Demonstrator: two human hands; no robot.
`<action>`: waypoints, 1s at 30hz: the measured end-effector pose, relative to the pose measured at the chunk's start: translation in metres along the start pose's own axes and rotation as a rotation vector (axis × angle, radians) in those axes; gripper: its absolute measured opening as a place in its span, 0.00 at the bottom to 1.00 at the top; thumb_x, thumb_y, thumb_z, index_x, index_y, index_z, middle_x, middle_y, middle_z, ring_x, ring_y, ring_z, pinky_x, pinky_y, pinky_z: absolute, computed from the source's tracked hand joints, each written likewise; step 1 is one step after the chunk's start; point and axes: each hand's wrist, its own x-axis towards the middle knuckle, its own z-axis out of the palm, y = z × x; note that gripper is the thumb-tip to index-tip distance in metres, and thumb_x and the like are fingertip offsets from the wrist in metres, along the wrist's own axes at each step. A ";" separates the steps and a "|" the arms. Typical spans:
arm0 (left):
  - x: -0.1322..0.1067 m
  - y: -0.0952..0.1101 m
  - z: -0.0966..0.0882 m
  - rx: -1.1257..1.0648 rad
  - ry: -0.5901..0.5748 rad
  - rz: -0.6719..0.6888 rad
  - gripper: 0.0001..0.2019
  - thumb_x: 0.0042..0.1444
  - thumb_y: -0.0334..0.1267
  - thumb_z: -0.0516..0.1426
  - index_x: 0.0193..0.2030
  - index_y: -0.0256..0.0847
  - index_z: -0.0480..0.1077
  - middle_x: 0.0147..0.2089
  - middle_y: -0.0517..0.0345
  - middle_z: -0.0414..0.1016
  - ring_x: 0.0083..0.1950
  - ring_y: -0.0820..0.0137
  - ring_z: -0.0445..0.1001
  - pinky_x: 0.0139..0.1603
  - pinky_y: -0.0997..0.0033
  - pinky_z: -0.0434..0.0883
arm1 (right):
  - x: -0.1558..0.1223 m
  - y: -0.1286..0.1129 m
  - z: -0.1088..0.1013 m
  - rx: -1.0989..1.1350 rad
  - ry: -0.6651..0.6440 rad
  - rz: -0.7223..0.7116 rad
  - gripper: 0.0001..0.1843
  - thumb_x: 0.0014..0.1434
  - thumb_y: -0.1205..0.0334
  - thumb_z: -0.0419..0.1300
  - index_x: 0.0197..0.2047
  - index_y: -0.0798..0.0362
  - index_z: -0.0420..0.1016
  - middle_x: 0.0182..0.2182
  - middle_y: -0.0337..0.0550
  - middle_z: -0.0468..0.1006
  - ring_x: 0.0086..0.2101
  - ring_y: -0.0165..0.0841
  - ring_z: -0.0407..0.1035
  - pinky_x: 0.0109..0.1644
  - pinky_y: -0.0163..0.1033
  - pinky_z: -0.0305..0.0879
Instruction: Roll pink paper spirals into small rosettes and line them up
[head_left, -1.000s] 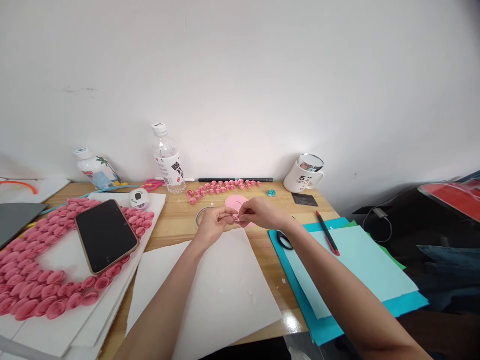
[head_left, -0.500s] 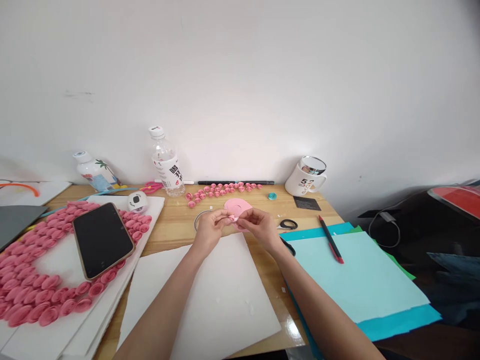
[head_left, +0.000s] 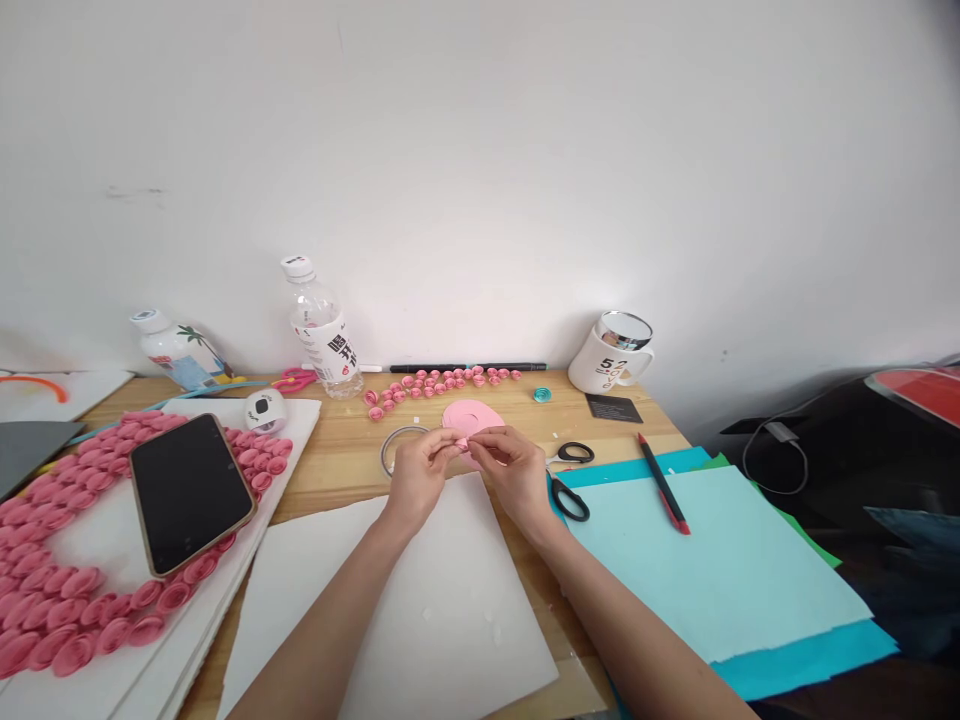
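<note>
My left hand and my right hand meet above the wooden desk, fingertips pinched together on a small pink paper piece. Just behind them lies a pink paper disc and a clear tape ring. A row of small pink paper roses runs along the back. A white sheet lies under my forearms.
A phone rests on a white board ringed with pink roses at left. Two bottles, a white mug, black scissors, a red pen and light blue paper surround the hands. A dark bag sits right.
The view has shifted slightly, so things sit a little further left. Both hands drew slightly nearer and stay pinched on the pink piece.
</note>
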 end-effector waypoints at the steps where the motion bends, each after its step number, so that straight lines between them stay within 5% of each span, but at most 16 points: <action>1: -0.001 0.000 0.001 0.005 0.012 -0.002 0.08 0.47 0.40 0.58 0.33 0.42 0.76 0.33 0.57 0.78 0.37 0.65 0.75 0.40 0.70 0.69 | 0.000 0.000 0.000 -0.019 -0.001 -0.012 0.07 0.50 0.60 0.58 0.29 0.51 0.77 0.30 0.44 0.75 0.30 0.32 0.70 0.35 0.37 0.70; 15: -0.005 -0.004 0.002 0.243 -0.002 0.149 0.09 0.52 0.35 0.54 0.35 0.47 0.76 0.34 0.60 0.78 0.33 0.68 0.73 0.36 0.75 0.66 | 0.000 0.001 0.000 -0.004 -0.023 -0.016 0.07 0.49 0.65 0.58 0.28 0.52 0.77 0.30 0.44 0.77 0.30 0.32 0.71 0.35 0.37 0.71; 25: -0.002 -0.006 -0.002 0.282 -0.014 0.177 0.11 0.52 0.34 0.52 0.35 0.47 0.76 0.33 0.61 0.78 0.31 0.69 0.73 0.34 0.76 0.65 | 0.003 -0.002 -0.004 0.217 -0.094 0.199 0.06 0.46 0.62 0.61 0.26 0.55 0.77 0.31 0.46 0.78 0.31 0.34 0.72 0.38 0.40 0.70; 30: -0.004 -0.007 -0.002 0.328 -0.030 0.192 0.11 0.54 0.33 0.51 0.36 0.44 0.75 0.33 0.60 0.78 0.32 0.71 0.72 0.33 0.77 0.65 | 0.003 0.001 -0.003 0.175 -0.079 0.136 0.05 0.46 0.63 0.61 0.27 0.55 0.78 0.31 0.46 0.77 0.33 0.34 0.72 0.39 0.39 0.69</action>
